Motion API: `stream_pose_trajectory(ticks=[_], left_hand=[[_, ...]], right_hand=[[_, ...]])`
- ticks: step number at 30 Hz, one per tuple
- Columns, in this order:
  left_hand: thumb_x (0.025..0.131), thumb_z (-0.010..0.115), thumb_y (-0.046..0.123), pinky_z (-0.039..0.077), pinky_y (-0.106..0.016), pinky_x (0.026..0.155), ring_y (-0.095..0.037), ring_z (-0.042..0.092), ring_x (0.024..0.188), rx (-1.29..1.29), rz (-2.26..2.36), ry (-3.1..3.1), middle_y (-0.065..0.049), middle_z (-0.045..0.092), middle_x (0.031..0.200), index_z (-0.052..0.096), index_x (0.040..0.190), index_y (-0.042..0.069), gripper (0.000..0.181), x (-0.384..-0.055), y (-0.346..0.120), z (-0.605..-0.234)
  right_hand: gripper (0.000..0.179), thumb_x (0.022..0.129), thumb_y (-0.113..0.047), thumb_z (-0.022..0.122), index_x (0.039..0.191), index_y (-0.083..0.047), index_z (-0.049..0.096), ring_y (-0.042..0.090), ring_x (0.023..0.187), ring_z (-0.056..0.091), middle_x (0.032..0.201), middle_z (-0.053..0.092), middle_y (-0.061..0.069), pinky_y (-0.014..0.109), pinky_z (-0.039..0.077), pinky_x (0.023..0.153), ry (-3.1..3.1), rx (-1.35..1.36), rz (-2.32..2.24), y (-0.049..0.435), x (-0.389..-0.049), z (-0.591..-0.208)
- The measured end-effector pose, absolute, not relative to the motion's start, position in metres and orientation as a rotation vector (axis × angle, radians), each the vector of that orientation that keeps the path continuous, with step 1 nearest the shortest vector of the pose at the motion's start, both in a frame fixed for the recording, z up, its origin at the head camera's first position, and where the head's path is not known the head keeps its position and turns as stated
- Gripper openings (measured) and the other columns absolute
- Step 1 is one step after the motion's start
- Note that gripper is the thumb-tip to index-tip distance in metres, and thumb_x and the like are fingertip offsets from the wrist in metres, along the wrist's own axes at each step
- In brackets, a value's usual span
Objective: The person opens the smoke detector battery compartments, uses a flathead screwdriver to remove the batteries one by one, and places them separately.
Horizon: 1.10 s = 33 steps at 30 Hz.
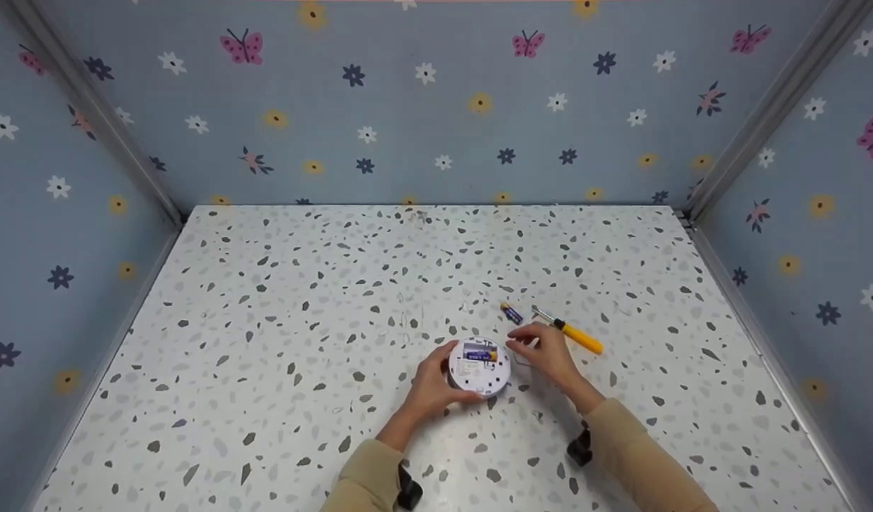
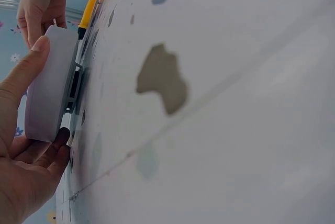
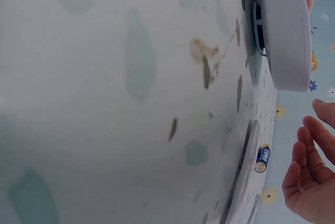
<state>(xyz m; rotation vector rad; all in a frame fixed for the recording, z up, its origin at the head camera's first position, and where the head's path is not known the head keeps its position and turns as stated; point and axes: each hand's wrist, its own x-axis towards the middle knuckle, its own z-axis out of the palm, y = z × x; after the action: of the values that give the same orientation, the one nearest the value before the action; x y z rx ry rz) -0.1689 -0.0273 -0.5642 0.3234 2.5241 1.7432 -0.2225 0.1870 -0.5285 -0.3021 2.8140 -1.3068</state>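
A round white battery device (image 1: 472,371) lies face down, its back with an uncovered battery compartment turned up. One blue-and-yellow battery (image 1: 481,355) sits in that compartment. My left hand (image 1: 434,382) grips the device around its left side, thumb at the near rim and fingers at the far side. Just off the device's right edge is my right hand (image 1: 548,353), its fingers loosely bent with nothing between them. Beyond the right hand lies a loose battery (image 3: 263,158) on the table. A flat white piece (image 3: 245,174), perhaps a cover, rests below the right hand.
A screwdriver (image 1: 579,337) with a yellow handle lies to the right, its shaft pointing to the upper left. The speckled white table (image 1: 301,355) is enclosed by flowered blue panels (image 1: 436,107) at the back and sides.
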Motion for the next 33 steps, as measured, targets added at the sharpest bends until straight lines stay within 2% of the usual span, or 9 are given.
stream_pose_trajectory(ticks=[17,24,33], left_hand=[[0.051,0.084,0.032,0.031,-0.034,0.1,-0.023,0.042,0.117,0.315,1.733,2.534,-0.014,0.045,0.128,0.035,0.132,-0.001,0.1,-0.169,-0.027,-0.562],[0.053,0.084,0.03,0.036,-0.033,0.097,-0.024,0.046,0.112,0.384,1.758,2.555,-0.016,0.047,0.124,0.037,0.129,-0.006,0.096,-0.17,-0.028,-0.563],[0.052,0.084,0.032,0.033,-0.033,0.099,-0.023,0.044,0.115,0.34,1.732,2.551,-0.015,0.045,0.127,0.036,0.131,-0.003,0.099,-0.169,-0.028,-0.562]], right_hand=[[0.016,0.077,-0.023,0.069,0.09,-0.016,0.07,0.01,0.074,0.052,0.079,0.06,-0.008,0.026,0.045,0.063,2.765,-0.541,-1.302,0.181,-0.209,-0.53],[0.018,0.077,-0.024,0.069,0.093,-0.016,0.069,0.01,0.072,0.051,0.081,0.059,-0.006,0.026,0.046,0.062,2.737,-0.58,-1.273,0.179,-0.21,-0.531],[0.018,0.075,-0.017,0.07,0.093,-0.016,0.069,0.011,0.073,0.051,0.079,0.058,-0.007,0.026,0.046,0.064,2.707,-0.558,-1.233,0.175,-0.213,-0.53]])
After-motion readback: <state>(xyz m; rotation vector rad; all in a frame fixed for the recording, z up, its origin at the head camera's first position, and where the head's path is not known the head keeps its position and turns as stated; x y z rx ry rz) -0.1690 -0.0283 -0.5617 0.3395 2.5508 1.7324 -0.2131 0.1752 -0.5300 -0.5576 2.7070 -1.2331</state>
